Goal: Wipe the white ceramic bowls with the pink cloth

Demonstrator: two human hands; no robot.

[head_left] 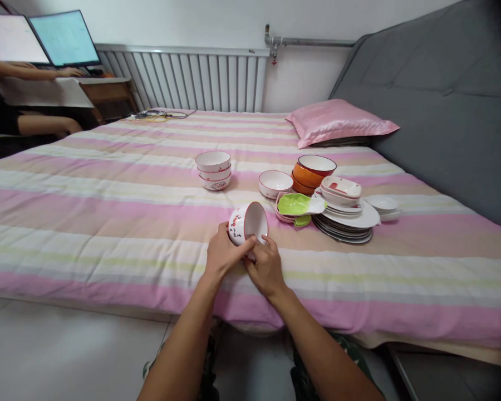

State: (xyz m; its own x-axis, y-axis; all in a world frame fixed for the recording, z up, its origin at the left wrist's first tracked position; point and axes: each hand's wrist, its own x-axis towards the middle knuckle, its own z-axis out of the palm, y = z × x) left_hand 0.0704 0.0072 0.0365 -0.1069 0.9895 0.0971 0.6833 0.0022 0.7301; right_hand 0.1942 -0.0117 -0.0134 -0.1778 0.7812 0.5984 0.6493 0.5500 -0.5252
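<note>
A white bowl (237, 224) with a red rim and a red and black pattern is tilted on its side, its mouth facing right. My left hand (224, 252) is closed on its left side, thumb over the near rim. With my right hand (267, 262) I grip the lower right of the rim; some fingertips are hidden behind the bowl. Beyond it on the left stands a stack of similar bowls (214, 170), and a single white bowl (275, 184) sits upright to the right. Green and pink leaf-shaped dishes (296, 205) lie close to my right hand.
Orange bowls (307, 177), stacked plates (344, 225) topped by small square dishes (341, 188), and small white saucers (383, 205) stand at the right on the striped bed (129, 223). A pink pillow (340, 120) lies behind. A person (25, 94) sits at monitors, far left.
</note>
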